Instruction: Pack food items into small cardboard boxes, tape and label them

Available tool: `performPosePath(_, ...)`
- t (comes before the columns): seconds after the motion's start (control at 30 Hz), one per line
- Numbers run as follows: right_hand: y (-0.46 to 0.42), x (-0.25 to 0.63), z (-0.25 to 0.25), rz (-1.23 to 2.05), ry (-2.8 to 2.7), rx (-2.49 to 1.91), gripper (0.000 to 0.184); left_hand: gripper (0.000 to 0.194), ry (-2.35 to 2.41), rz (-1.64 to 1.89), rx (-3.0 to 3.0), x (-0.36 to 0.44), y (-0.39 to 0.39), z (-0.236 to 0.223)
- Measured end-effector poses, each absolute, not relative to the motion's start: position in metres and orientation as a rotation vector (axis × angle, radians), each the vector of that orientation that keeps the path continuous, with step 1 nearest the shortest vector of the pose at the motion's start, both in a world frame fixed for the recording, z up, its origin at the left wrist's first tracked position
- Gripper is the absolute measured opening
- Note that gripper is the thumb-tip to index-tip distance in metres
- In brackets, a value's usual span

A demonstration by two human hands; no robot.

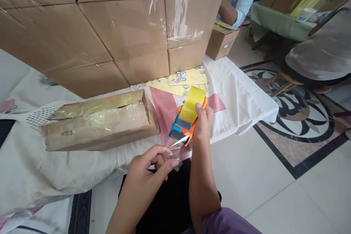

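Observation:
My right hand is closed round a tape dispenser with an orange and blue frame and a yellow roll. From its cutting end a strip of clear tape runs down to my left hand, whose thumb and fingers pinch the loose end. Both hands are over the near edge of the cloth-covered table, above my lap. To the left of the dispenser lies a long cardboard box with shiny tape along its top; neither hand touches it.
Taped cardboard boxes form a tall stack at the back of the white cloth. Yellow sticker sheets lie before it. A white perforated paddle is behind the long box. Another person's arm reaches over a small box. Someone sits at right.

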State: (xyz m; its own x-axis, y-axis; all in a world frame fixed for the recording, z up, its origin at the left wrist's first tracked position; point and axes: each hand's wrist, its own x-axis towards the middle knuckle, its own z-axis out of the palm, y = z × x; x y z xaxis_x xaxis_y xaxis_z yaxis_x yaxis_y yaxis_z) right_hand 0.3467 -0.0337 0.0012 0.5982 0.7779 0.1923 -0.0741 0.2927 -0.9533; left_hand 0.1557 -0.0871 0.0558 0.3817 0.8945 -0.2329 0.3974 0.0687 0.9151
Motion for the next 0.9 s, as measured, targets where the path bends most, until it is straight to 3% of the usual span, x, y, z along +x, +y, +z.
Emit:
performPosePath(0.23, -0.034, 0.346, 0.009, 0.687, -0.736, -1.150, 0.043, 0.021, 1.285, 0.772, 1.740, 0.151, -0.084, 0.046)
performPosePath(0.57, -0.028, 0.344, 0.009, 0.704, -0.668, -1.034, 0.035, 0.014, 0.932, 0.877, 1.327, 0.151, -0.085, 0.026)
performPosePath(0.9, -0.027, 0.345, 0.008, 0.744, -0.580, -0.966, 0.030, 0.023, 0.555, 0.919, 1.027, 0.160, -0.085, 0.009)
